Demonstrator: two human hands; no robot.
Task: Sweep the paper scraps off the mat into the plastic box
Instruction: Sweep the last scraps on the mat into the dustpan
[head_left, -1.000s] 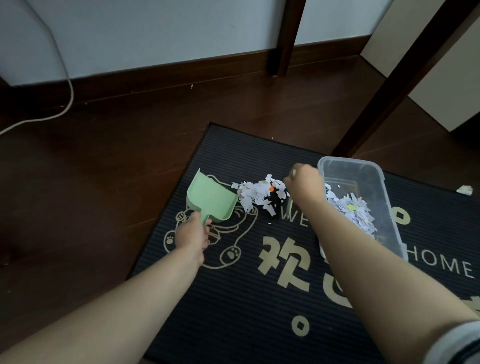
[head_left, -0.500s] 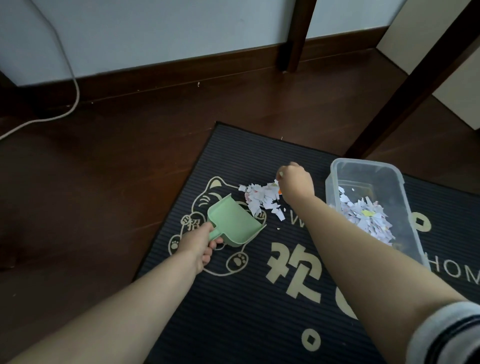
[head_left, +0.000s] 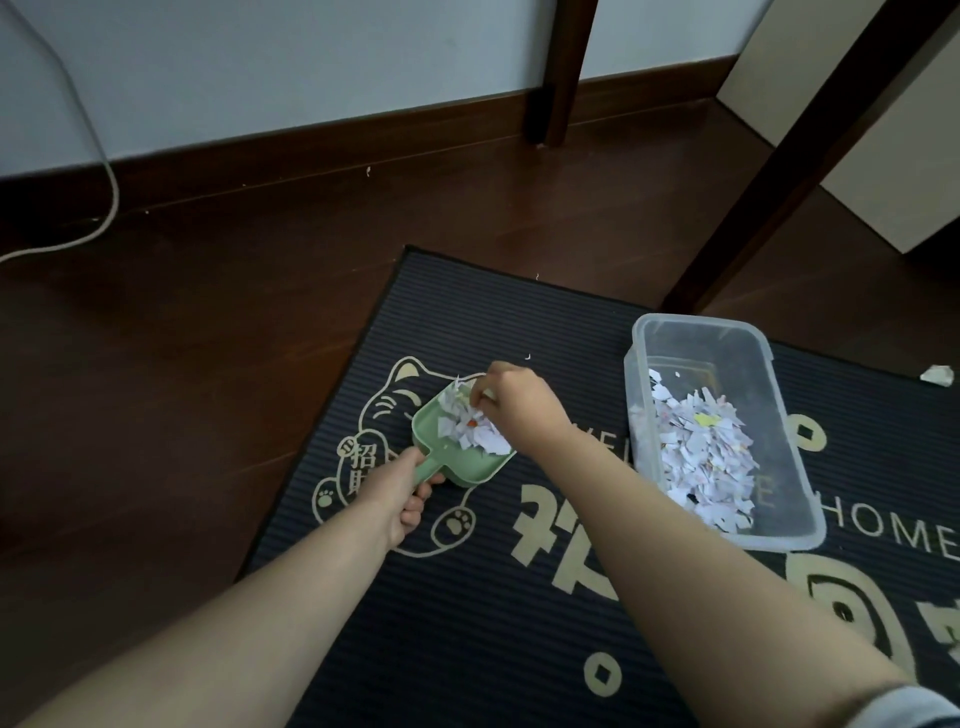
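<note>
Lying across the dark wooden floor (head_left: 208, 364), the black ribbed doormat with gold cat print (head_left: 467, 597) is carrying everything. The clear rectangular plastic box (head_left: 795, 530) is sitting on the mat's right side, its long axis running away from the person, already part-filled with scraps. The pale green plastic dustpan (head_left: 457, 457) is resting left of the box, well apart from it, holding the white paper scraps (head_left: 470, 428). The left hand (head_left: 397, 493) is clamped on the dustpan's handle. The right hand (head_left: 514, 405) is curled over the pan's mouth (whether it is gripping a brush I cannot tell). Tipping will probably mean carrying the pan rightward.
</note>
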